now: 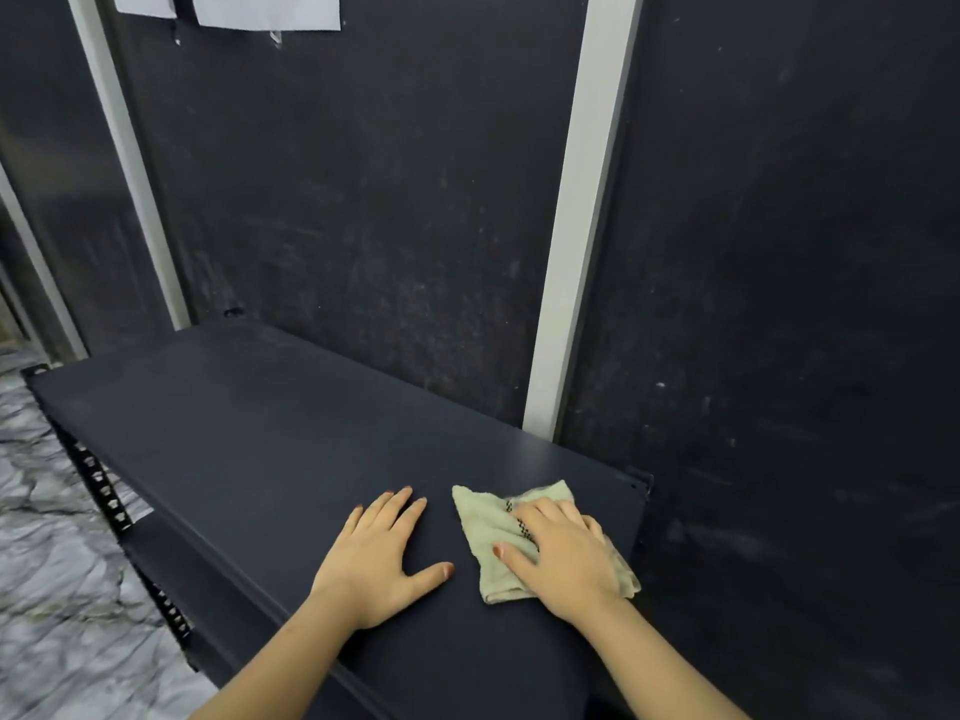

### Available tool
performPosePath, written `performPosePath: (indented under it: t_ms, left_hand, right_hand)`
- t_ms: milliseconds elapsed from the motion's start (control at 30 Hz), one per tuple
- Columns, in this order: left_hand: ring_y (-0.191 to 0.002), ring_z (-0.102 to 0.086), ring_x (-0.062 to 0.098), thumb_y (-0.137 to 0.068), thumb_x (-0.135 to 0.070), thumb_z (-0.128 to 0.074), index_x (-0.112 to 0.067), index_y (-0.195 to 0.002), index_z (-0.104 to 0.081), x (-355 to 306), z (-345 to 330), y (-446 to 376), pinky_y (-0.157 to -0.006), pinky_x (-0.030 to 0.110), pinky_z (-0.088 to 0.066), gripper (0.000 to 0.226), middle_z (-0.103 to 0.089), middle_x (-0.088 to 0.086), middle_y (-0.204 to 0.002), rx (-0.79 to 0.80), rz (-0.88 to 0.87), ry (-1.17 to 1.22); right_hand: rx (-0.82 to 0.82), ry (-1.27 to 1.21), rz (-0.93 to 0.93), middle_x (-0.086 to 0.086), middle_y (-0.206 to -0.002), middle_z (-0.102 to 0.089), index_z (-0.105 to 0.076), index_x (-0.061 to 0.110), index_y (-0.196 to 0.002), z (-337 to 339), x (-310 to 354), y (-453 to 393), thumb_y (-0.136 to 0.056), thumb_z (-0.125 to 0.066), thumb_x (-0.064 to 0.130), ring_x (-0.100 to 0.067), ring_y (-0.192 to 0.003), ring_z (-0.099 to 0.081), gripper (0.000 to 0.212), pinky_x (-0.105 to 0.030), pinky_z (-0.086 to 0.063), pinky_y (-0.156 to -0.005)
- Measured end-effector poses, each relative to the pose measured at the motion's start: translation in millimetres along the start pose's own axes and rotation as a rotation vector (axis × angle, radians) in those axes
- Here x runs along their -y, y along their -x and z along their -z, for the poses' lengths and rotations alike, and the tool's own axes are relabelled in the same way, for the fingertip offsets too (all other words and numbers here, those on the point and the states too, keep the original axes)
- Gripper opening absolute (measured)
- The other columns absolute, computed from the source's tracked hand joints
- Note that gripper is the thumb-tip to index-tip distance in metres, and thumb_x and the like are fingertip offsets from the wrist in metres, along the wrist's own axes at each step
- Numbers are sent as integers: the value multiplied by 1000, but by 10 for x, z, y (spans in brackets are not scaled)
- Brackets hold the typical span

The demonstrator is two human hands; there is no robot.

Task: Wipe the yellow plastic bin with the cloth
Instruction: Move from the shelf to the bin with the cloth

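Observation:
A pale cream cloth [485, 522] with a dark stitched stripe lies folded on the dark shelf top [249, 439], near its right end. My right hand [563, 556] rests flat on the cloth, fingers spread and covering its right half. Just to the left, my left hand [382, 556] lies palm down on the bare shelf, fingers apart and holding nothing. No yellow plastic bin appears anywhere in the head view.
The shelf belongs to a dark metal rack with a perforated post [111, 504] along its left front. Behind stands a black wall panel [363, 200] with white vertical strips [582, 226]. Marble-patterned floor [47, 563] lies to the left. White papers [267, 10] hang at the top.

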State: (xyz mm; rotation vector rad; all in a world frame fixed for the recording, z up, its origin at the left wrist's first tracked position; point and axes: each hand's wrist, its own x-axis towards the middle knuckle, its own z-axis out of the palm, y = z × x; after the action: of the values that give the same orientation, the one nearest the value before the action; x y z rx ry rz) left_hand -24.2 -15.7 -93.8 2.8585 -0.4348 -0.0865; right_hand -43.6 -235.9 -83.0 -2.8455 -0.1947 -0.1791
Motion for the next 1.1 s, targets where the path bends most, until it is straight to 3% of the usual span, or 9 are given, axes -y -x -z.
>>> performPosePath:
  t_ms: [100,167,233,300,433,533,700,833,1100]
  left_hand:
    - [-149,1,14,-42,-92,4,-30,-150,-8,-7,5,1,-121,35,2,125,-3,-7,-162,-3,1,5]
    - [-149,1,14,-41,-92,5,-29,-150,-8,-19,10,3,-121,35,1,126,-4,-7,-162,-8,4,8]
    - [-149,0,14,-40,-92,7,-29,-150,-9,-30,13,5,-121,35,1,128,-4,-8,-162,-13,9,7]
    - [-149,0,14,-39,-92,8,-29,-151,-9,-40,10,3,-121,36,1,129,-4,-8,-162,-14,13,7]
    - [-149,0,14,-39,-92,8,-29,-151,-9,-40,11,6,-121,36,0,130,-4,-7,-162,-10,14,8]
    - [-149,0,14,-37,-93,10,-29,-151,-8,-39,28,15,-121,36,0,132,-4,-7,-162,0,19,0]
    - [-149,-1,15,-36,-95,5,-28,-151,-9,-92,97,25,-122,38,-2,133,-4,-6,-162,53,39,20]
    - [-148,-10,18,-75,-75,-42,-26,-150,-18,-223,195,-9,-121,35,-12,93,-13,-3,-161,77,45,61]
    - [-143,-25,16,-84,-59,-47,-26,-147,-27,-1092,287,-258,-114,33,-29,74,-26,-5,-157,185,-107,92]
  right_hand:
    - [-107,45,-15,17,-113,-53,-53,31,-110,-29,53,37,-87,-39,51,-8,-113,-44,33,-35,-35,-93]
    - [-217,112,-31,11,-81,-60,-58,28,-82,-63,77,49,-78,-41,51,-10,-85,-59,29,-33,-49,-68]
    - [-269,148,-41,9,-59,-55,-55,27,-64,-77,79,76,-68,-40,51,-10,-60,-58,29,-26,-47,-45]
    - [-284,145,-56,8,-52,-53,-53,25,-59,-73,75,88,-67,-39,50,-10,-53,-56,30,-23,-43,-38]
    - [-239,4,-89,5,-78,-63,-57,17,-80,-5,50,101,-74,-27,53,-15,-79,-58,47,-28,-42,-58]
    - [-175,-75,-102,3,-96,-61,-54,15,-97,33,12,86,-87,-40,46,-16,-95,-54,36,-26,-36,-69]
    - [-147,-121,-152,6,-86,-48,-51,15,-94,180,-68,120,-88,-46,40,-16,-80,-47,26,-28,-35,-67]
    - [-176,-172,-233,6,-86,-50,-49,20,-87,337,-259,249,-86,-48,39,-17,-77,-51,20,-29,-38,-66]
    - [-233,-260,-472,5,-86,-59,-50,22,-79,769,-890,692,-81,-51,38,-17,-75,-58,16,-31,-45,-63]
